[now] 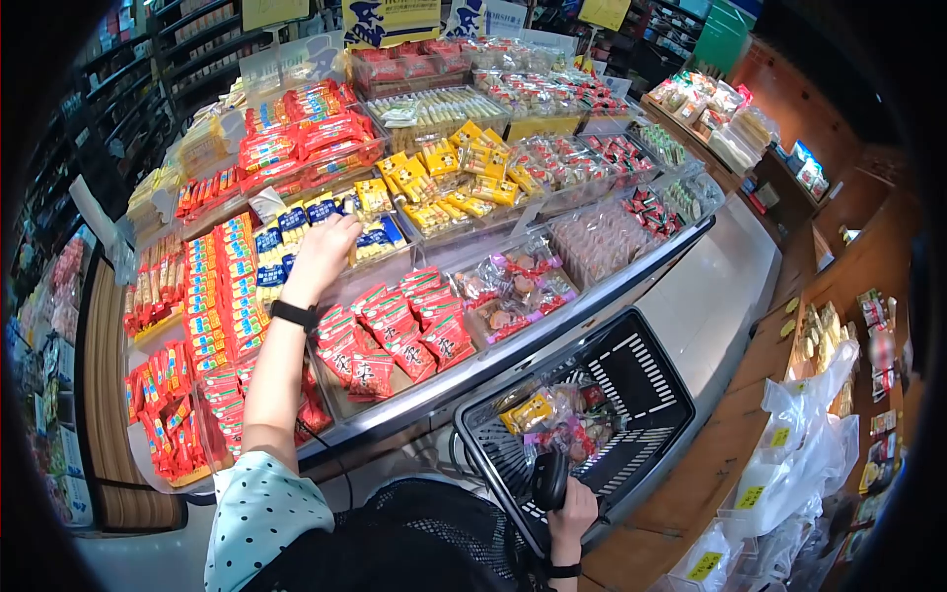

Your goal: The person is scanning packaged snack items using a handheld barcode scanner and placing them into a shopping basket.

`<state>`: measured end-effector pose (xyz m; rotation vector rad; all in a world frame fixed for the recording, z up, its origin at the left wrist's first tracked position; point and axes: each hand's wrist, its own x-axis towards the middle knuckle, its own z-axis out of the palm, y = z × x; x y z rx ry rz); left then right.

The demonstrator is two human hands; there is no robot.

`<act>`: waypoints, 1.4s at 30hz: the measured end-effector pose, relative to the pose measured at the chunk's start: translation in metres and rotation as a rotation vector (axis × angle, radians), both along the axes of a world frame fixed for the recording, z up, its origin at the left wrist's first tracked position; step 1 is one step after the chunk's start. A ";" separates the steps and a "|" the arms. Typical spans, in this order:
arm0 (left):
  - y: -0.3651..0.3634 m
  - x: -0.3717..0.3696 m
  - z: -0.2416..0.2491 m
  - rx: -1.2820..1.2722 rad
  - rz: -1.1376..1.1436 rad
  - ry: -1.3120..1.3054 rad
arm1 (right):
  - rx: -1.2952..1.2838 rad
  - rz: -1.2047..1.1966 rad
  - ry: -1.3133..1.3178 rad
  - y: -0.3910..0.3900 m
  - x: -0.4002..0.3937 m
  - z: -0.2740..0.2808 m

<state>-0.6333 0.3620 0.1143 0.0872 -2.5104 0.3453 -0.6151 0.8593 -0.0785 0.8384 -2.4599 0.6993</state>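
Observation:
My left hand (330, 242) reaches over a display bin of small blue-and-white and yellow snack packets (286, 237). Its fingers are curled down among them, and what they grip is hidden. Low on the right, my right hand (574, 511) is closed round the handle (550, 481) of a black shopping basket (651, 395). Inside the basket lie a yellow snack packet (528, 411) and several clear-wrapped packets (582, 434). Nearest my left forearm are bins of red snack packets (409, 326) and red-and-yellow strip packets (204, 296).
Clear dividers split the display counter into bins, among them yellow packets (464, 168) and brown bagged sweets (602, 247). The counter's metal edge (473, 372) runs between it and the basket. A wooden shelf (720, 474) with plastic bags (789, 474) stands at right.

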 end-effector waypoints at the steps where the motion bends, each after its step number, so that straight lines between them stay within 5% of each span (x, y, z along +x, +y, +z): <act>1: -0.009 -0.007 -0.008 0.009 -0.010 -0.026 | 0.016 0.006 -0.008 0.000 0.000 0.000; 14: 0.026 -0.059 -0.032 -0.143 0.209 -0.186 | 0.061 0.052 -0.115 0.006 0.008 0.001; 19: 0.131 -0.070 -0.006 0.283 -0.201 -0.033 | 0.026 0.050 -0.136 0.012 0.010 -0.001; 22: 0.202 -0.085 -0.020 0.613 -0.455 -0.200 | -0.025 0.029 -0.138 0.012 0.010 0.004; 24: 0.247 -0.096 -0.044 0.723 -0.545 -0.424 | -0.062 0.020 -0.073 0.014 0.010 0.002; 28: 0.325 -0.110 -0.136 0.631 -0.369 -0.854 | -0.108 -0.006 -0.039 0.017 0.012 -0.002; 30: 0.347 -0.118 -0.235 0.440 -0.262 -1.044 | -0.072 -0.008 -0.054 0.022 0.015 -0.006; 33: 0.344 -0.116 -0.343 0.365 -0.139 -0.916 | -0.114 0.013 -0.072 0.026 0.016 -0.007; 35: 0.343 -0.116 -0.370 0.352 0.129 -0.849 | -0.102 -0.007 -0.017 0.030 0.006 -0.007; 37: 0.333 -0.108 -0.401 -0.018 0.123 -0.862 | -0.121 -0.023 -0.027 0.019 0.026 -0.010; 38: 0.333 -0.100 -0.416 -0.081 0.115 -0.663 | -0.139 0.000 -0.030 0.025 0.014 -0.008; 41: 0.334 -0.105 -0.396 -0.070 0.164 -0.630 | -0.159 0.017 -0.055 0.028 0.009 -0.006; 42: 0.335 -0.105 -0.384 0.124 0.179 -0.739 | -0.159 0.015 -0.061 0.028 0.012 -0.006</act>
